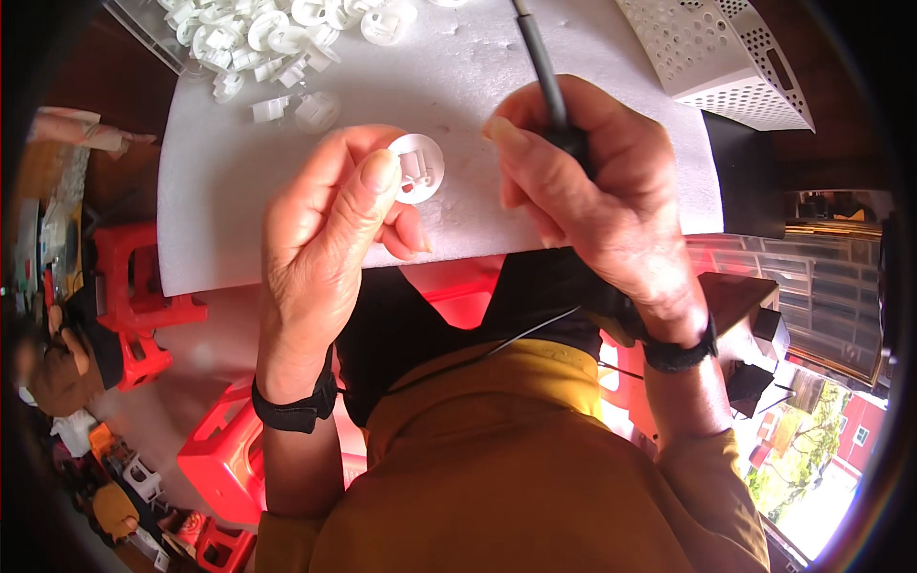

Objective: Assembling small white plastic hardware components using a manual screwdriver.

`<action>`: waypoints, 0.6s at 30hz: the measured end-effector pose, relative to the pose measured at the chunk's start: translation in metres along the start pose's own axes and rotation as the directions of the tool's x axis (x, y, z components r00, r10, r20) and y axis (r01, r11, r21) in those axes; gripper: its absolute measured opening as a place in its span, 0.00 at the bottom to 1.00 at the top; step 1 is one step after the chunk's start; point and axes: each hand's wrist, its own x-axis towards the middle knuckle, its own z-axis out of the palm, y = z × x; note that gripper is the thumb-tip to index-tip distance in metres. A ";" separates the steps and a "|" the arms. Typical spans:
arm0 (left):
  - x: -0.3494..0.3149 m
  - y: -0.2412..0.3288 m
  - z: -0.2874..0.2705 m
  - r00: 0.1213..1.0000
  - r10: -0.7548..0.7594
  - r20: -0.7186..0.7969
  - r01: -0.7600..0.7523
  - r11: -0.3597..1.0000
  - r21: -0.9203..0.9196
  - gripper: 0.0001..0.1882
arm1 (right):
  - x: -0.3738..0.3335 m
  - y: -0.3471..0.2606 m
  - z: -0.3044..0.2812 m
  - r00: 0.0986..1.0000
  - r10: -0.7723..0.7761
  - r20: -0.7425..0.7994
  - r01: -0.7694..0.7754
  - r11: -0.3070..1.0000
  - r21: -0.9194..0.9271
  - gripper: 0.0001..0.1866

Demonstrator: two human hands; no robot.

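Between the thumb and fingers of my left hand [330, 205] is a small round white plastic part [422, 164], with raised walls and a slot on the face that shows. My right hand [597, 177] is closed round the black grip of a dark rod-shaped tool [544, 72]. A grey tapered stem rises from the grip and narrows toward the top edge. The tool's lower end is hidden by my fingers, so its exact kind cannot be told. Right hand and white part are apart. Two loose white pieces, one a small block [270, 109], lie just beyond my left hand.
A heap of similar white plastic parts [277, 36] covers the far left of the pale foam-covered table [220, 210]. At the far right stands a perforated white basket [707, 57]. Red plastic stools [220, 449] are on the floor to the left. Black bands circle both wrists.
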 end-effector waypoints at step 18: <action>0.002 -0.006 0.001 0.987 0.146 -0.074 -0.152 0.985 -0.086 0.15 | -0.037 -0.003 -0.006 0.967 -0.106 0.231 0.184 0.919 -0.348 0.08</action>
